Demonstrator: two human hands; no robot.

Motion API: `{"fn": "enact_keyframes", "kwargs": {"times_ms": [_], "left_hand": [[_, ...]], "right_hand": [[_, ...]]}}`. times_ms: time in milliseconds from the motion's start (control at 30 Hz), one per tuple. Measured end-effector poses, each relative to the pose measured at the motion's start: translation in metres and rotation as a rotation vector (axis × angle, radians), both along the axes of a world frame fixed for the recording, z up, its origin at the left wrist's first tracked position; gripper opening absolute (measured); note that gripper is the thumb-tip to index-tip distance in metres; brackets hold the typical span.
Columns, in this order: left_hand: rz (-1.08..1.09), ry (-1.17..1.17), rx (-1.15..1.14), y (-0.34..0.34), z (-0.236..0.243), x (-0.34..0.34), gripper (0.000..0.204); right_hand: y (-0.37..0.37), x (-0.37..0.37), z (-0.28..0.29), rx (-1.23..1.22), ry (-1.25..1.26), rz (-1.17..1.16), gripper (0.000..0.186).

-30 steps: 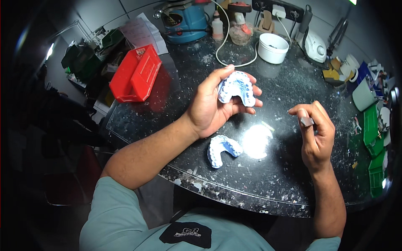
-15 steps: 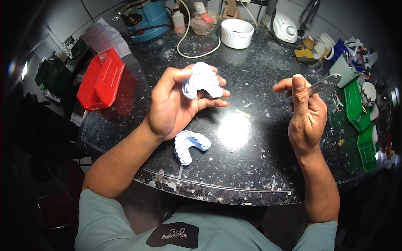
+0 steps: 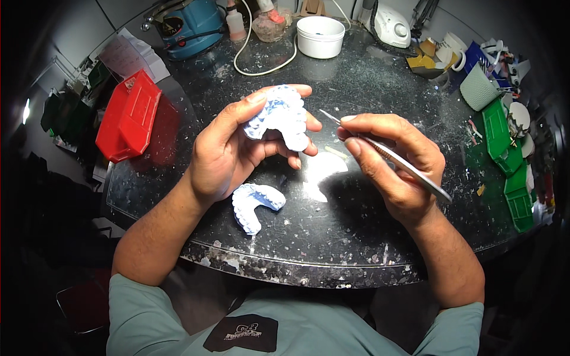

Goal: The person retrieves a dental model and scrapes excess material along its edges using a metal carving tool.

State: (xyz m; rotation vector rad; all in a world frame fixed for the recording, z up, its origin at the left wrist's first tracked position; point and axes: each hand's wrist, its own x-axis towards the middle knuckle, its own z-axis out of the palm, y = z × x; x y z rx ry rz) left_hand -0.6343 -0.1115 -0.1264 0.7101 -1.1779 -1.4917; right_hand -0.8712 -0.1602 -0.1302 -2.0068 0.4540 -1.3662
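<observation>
In my left hand [image 3: 215,155], a pale blue-white dental cast [image 3: 284,121] is held up over the bench, thumb on its near-left side and fingers behind it. Its horseshoe opening points down toward me. My right hand [image 3: 409,166] grips a slim metal carving tool [image 3: 428,183] like a pen. The tool's thin tip points left toward the cast, with a gap between them. A second horseshoe-shaped dental cast [image 3: 241,209], bluish with a row of teeth, lies on the dark bench [image 3: 332,237] below my left hand.
At left stands a red plastic bin [image 3: 127,115]. Along the back are a blue machine [image 3: 193,29], a white tub [image 3: 320,38], a looped cable [image 3: 261,72] and a white device [image 3: 389,26]. Green trays [image 3: 502,139] and a perforated cup [image 3: 478,88] crowd the right side.
My right hand has moved left and turned, and the tool's tip now points toward the held cast. The left hand has tilted the cast, showing more of its bluish inner surface.
</observation>
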Motion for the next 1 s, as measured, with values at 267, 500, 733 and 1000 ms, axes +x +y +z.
{"fn": "enact_keyframes", "kwargs": {"times_ms": [267, 500, 733, 1000], "left_hand": [[-0.036, 0.058, -0.033, 0.007, 0.002, 0.001, 0.060], [0.037, 0.011, -0.001, -0.002, 0.008, 0.000, 0.064], [0.146, 0.029, -0.001, -0.005, 0.002, 0.000, 0.060], [0.135, -0.006, 0.006, -0.006, 0.004, 0.003, 0.064]], "right_hand": [[0.007, 0.006, 0.005, -0.143, 0.056, 0.046, 0.024], [0.006, 0.017, -0.004, 0.017, -0.214, 0.103, 0.019], [-0.005, 0.015, -0.012, -0.105, -0.200, -0.023, 0.020], [-0.005, 0.012, -0.011, -0.146, -0.147, -0.062, 0.022]]}}
